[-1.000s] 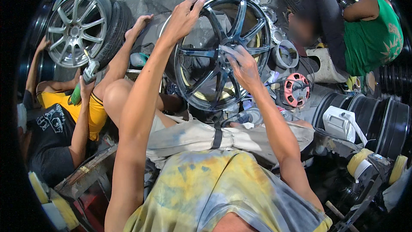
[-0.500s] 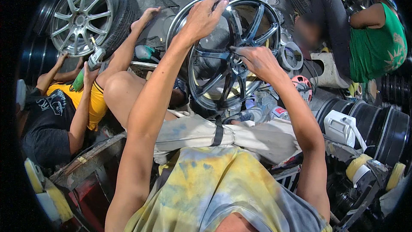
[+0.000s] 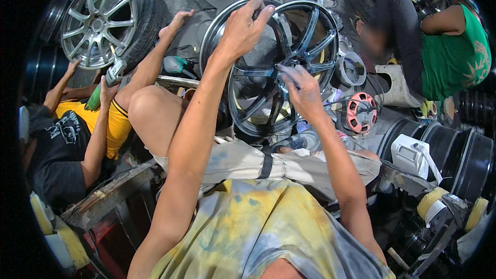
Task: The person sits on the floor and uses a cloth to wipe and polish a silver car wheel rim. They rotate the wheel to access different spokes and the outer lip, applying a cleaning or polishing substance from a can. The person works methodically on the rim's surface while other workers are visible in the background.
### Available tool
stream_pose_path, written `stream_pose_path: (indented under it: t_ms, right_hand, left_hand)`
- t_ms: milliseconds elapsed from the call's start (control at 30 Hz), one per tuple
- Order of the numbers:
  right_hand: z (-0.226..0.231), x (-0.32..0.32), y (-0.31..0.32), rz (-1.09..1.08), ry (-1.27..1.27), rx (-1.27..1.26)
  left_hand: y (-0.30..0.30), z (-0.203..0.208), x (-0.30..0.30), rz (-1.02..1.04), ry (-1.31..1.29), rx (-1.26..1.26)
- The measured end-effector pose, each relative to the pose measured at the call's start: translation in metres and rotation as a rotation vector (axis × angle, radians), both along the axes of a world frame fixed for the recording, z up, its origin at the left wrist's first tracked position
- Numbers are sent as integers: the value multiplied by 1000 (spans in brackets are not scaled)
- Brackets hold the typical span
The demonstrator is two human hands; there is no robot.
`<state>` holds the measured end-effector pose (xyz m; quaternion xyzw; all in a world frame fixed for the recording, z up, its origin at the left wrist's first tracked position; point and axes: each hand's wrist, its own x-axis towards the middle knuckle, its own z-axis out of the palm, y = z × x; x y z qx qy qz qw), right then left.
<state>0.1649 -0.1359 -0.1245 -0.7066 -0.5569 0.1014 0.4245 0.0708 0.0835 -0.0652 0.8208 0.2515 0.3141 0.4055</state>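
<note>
A dark, glossy multi-spoke wheel rim (image 3: 310, 51) stands tilted in front of me, with blue-grey, dusty-looking spokes. My left hand (image 3: 247, 27) grips its upper edge, thumb and fingers over the lip. Against the hub at the wheel's centre, my right hand (image 3: 304, 93) rests with bent fingers smudged grey. Whatever lies under those fingertips, if anything, is hidden. Beige cloth (image 3: 232, 163) covers my lap just below the wheel.
At left a person in yellow shorts (image 3: 119, 129) holds a green power tool (image 3: 116, 72) near a silver wheel (image 3: 101, 23). Another person in a green top (image 3: 454, 57) sits at right. Nearby are a red reel (image 3: 361, 113), a white jug (image 3: 411, 155) and stacked dark rims (image 3: 457, 160).
My right hand has shifted down and slightly left around the hub, its fingers turned, and my right forearm has swung left. My left hand keeps its place on the rim.
</note>
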Motion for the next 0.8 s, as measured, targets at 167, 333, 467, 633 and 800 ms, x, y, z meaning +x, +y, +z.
stream_pose_path:
  t_ms: [167,333,467,633,800]
  right_hand:
    - [1,-56,22,-81,32,105]
    - [9,-74,27,-46,-61,188]
    - [-1,-52,11,-113,-25,138]
    - [29,-80,25,-23,-63,137]
    - [6,-38,13,-95,-55,20]
  left_hand:
    - [-5,-1,-5,31,19,-36]
    - [-6,-1,-13,47,6,-38]
    - [-12,4,-11,22,-5,-86]
    - [-12,5,-17,31,2,-62]
    - [-17,6,-14,27,-1,-48]
